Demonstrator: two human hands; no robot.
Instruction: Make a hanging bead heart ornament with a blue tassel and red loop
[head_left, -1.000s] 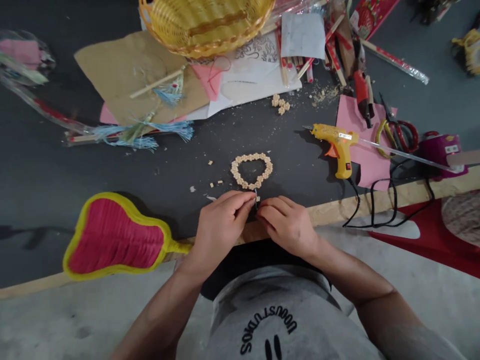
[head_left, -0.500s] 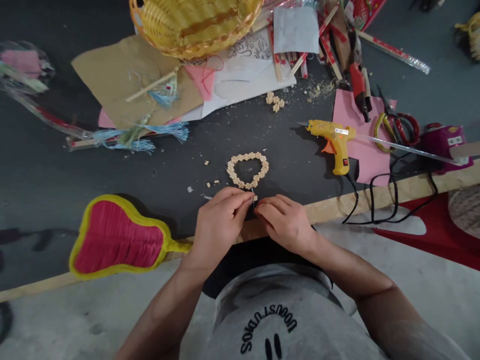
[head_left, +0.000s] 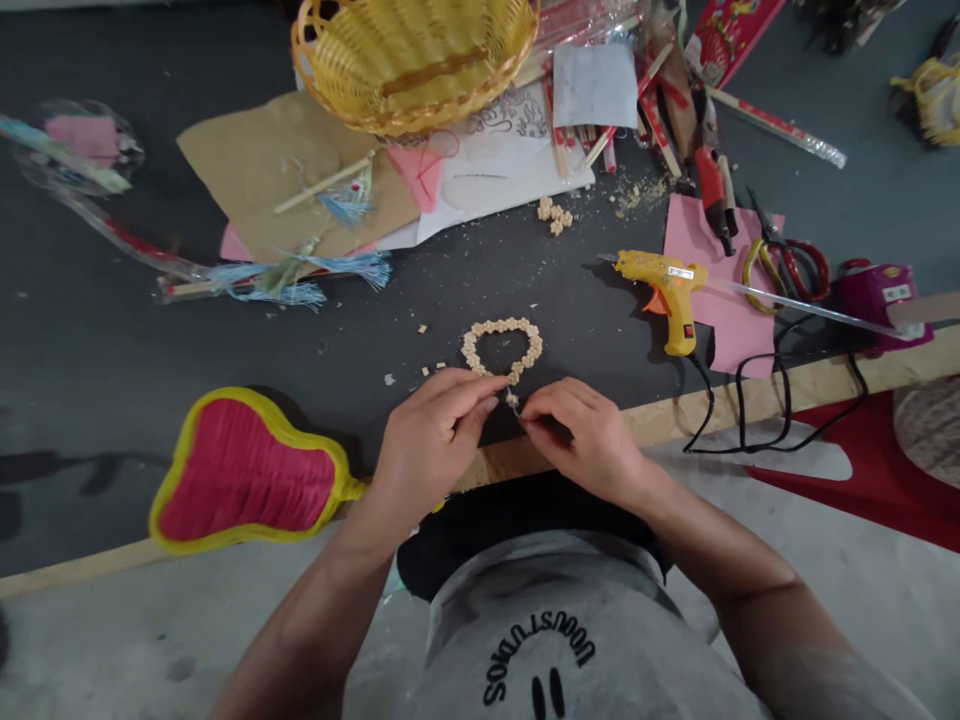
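Observation:
Over the table's near edge, my right hand [head_left: 581, 435] pinches the lower end of a thin greyish stick [head_left: 516, 409]. A small pale wooden piece [head_left: 511, 398] sits on or against that stick. My left hand [head_left: 439, 430] is just left of it, index finger stretched to the stick's upper end and thumb a little apart below. Whether the left fingertip bears on the stick, I cannot tell. Directly beyond the fingers lies a heart-shaped ring of small pale flower-like clusters [head_left: 471, 345], its lower side partly hidden by my left hand.
Left lies a red fan with yellow rim [head_left: 247, 470]. Right are a yellow glue gun [head_left: 664, 285], its black cord [head_left: 709, 400], scissors [head_left: 795, 265] and pink paper [head_left: 742, 345]. Behind are a yellow basket [head_left: 412, 60], papers [head_left: 495, 180], blue tassels [head_left: 300, 280] and loose flower clusters [head_left: 555, 214].
My left thumb and index finger have parted from their pinch by the small piece. My right hand still grips low on the stick. The whole view has shifted slightly.

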